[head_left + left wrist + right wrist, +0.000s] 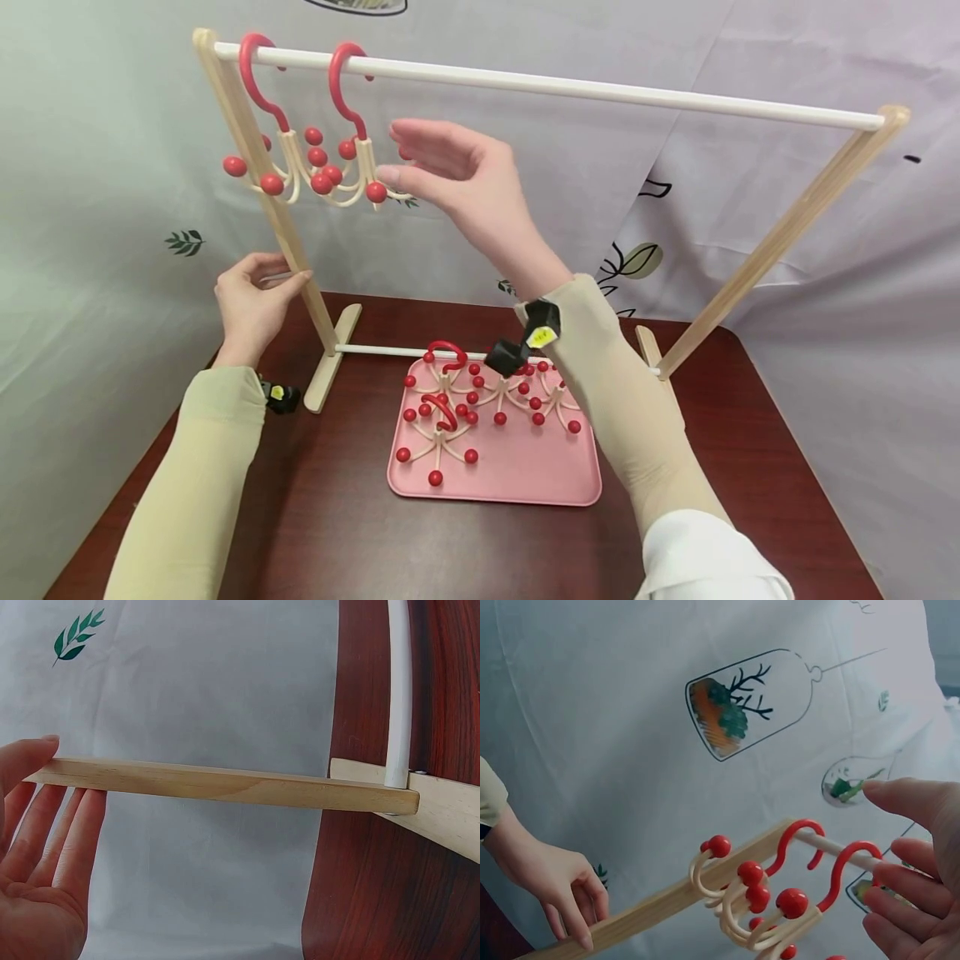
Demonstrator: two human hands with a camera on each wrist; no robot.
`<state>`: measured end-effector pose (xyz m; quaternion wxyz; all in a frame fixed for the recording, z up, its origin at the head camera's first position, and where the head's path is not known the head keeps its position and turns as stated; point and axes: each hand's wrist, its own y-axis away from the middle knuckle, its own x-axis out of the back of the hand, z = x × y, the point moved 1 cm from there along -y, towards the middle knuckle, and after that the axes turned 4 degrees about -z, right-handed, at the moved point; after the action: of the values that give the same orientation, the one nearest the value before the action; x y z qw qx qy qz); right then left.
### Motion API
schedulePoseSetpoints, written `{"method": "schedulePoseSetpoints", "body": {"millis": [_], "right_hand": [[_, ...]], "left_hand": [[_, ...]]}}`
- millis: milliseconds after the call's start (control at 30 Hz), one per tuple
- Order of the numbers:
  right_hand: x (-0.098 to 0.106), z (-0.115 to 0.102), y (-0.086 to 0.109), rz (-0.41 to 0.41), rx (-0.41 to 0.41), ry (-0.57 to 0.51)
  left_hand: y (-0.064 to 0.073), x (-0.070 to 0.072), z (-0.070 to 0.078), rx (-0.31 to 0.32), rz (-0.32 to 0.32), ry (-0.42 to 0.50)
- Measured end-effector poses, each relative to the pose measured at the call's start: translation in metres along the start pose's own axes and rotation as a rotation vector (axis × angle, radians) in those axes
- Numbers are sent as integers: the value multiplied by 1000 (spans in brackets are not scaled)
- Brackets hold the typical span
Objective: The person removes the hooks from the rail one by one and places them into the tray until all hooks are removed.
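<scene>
Head view: bench (337,517), wooden rack (555,84), pink tray (517,467) partly behind the right sleeve (622,392).
Left hand (251,304) pinches the rack's post (279,221); right hand (476,179), fingers extended, empty, hovers near two hung hangers (335,87); four more lie on the tray.

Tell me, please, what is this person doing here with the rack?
The person's left hand grips the left wooden post of the rack. The right hand is open beside the inner one of two red-hooked hangers on the white top rod; whether it touches that hanger is unclear. Below, at least four similar hangers lie on a pink tray.
</scene>
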<state>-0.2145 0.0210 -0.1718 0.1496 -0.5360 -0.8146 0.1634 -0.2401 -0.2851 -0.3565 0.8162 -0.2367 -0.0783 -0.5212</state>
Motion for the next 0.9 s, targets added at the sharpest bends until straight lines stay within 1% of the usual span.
{"method": "schedulePoseSetpoints", "body": {"millis": [233, 400, 533, 700, 767, 900], "right_hand": [[-11, 9, -32, -4, 9, 48], [-21, 9, -46, -6, -6, 82], [-28, 7, -52, -5, -18, 90], [-30, 10, -55, -4, -10, 99], [-29, 11, -56, 15, -6, 109], [-25, 13, -58, 77, 6, 101]], "left_hand": [[0, 0, 2, -9, -2, -8], [2, 0, 3, -7, -5, -7], [3, 0, 3, -10, -5, -4], [3, -1, 3, -12, -7, -8], [2, -1, 3, -12, -10, -9], [1, -1, 3, -15, -15, -20]]}}
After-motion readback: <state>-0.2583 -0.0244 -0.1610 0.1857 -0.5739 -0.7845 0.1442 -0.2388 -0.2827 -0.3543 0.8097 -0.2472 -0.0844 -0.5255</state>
